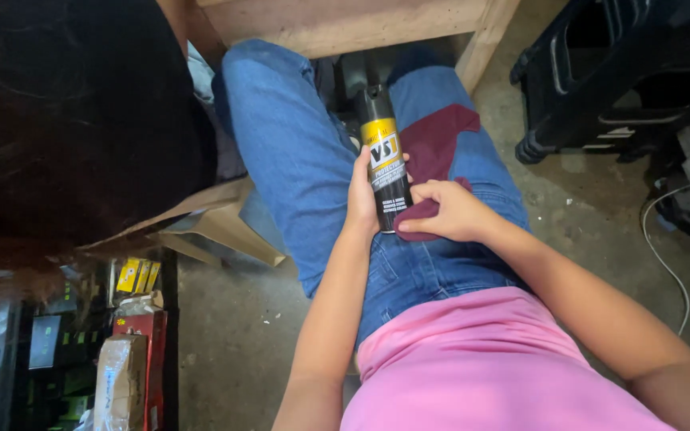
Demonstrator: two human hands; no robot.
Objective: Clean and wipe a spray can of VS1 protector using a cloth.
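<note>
Seated person held a spray can on the lap, cloth pressed beside it.

The spray can [383,164], black with a yellow band and a black cap, lay lengthwise between the thighs of the blue jeans [297,160], cap end pointing away from the body. The left hand [361,195] was wrapped around the can's lower half from its left side, fingers closed on it, so the can stuck out well past the hand toward the knees. The right hand [449,211] sat just right of the can's base, curled down onto a dark red cloth [437,140]; the cloth spread over the thigh right of the can, touching its side. A wooden frame [345,20] stood beyond the can's cap. A black crate [600,72] sat on the concrete floor [233,319] well right of the can.
</note>
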